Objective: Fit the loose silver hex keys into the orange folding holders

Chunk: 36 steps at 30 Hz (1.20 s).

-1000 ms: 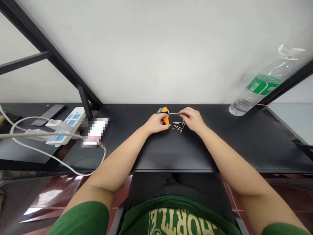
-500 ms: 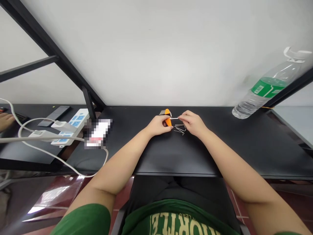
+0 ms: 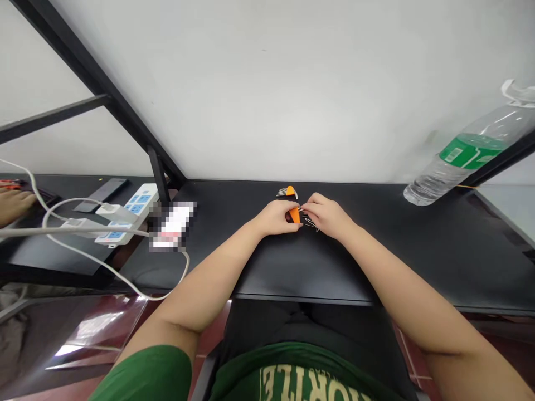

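My left hand [image 3: 276,218] is closed around an orange hex key holder [image 3: 295,215], thumb and fingers on its two sides. Close against its right side, my right hand [image 3: 324,213] pinches a thin metal hex key [image 3: 301,209], mostly covered by the fingertips. Several loose hex keys [image 3: 310,221] lie on the black table below the right fingers. Just behind the hands rests a second orange holder [image 3: 290,191] with several hex keys in it.
A large clear bottle [image 3: 455,159] with a green label stands tilted in view at right. To the left are a blurred-out phone [image 3: 172,224], a white power strip [image 3: 137,209] and white cables [image 3: 121,275]. Another person's hand [image 3: 15,206] shows at far left.
My right hand has moved left, bringing the hex key up to the orange holder, so less of the key shows. The whole view has shifted slightly.
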{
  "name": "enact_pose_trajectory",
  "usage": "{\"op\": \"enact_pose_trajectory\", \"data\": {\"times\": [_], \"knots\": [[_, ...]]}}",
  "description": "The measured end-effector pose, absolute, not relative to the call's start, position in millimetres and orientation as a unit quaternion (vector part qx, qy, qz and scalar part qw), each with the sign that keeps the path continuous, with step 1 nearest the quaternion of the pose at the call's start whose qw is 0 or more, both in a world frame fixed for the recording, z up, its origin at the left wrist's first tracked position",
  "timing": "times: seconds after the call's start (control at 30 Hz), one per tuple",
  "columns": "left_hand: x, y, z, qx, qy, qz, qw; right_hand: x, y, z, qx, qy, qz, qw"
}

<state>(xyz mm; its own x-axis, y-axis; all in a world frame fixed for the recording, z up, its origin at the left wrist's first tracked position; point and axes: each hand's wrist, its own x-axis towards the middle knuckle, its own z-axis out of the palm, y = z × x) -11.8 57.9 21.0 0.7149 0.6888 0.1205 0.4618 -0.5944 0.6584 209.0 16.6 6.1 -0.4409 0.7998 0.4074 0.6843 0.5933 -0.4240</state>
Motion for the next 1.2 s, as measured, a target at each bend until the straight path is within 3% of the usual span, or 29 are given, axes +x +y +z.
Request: {"op": "enact_pose_trajectory", "data": {"times": [0.17, 0.37, 0.87, 1.07, 1.2], "knots": [[-9.5, 58.8, 16.6, 0.858, 0.348, 0.197, 0.321, 206.5, 20.9, 3.2, -0.461, -0.805, 0.171, 0.333], [-7.1, 59.6, 13.7, 0.866, 0.36, 0.203, 0.281, 218.2, 24.6, -1.3, -0.473, -0.783, 0.143, 0.378], [-8.9, 65.0, 12.4, 0.869, 0.365, 0.195, 0.272, 238.9, 36.7, -9.6, -0.554, -0.748, 0.179, 0.319], [-19.4, 76.8, 6.3, 0.86, 0.411, 0.177, 0.247, 269.7, 37.9, -5.8, -0.57, -0.764, 0.238, 0.189], [-20.5, 79.1, 4.5, 0.854, 0.414, 0.18, 0.258, 264.7, 36.9, -5.6, -0.574, -0.764, 0.24, 0.169]]}}
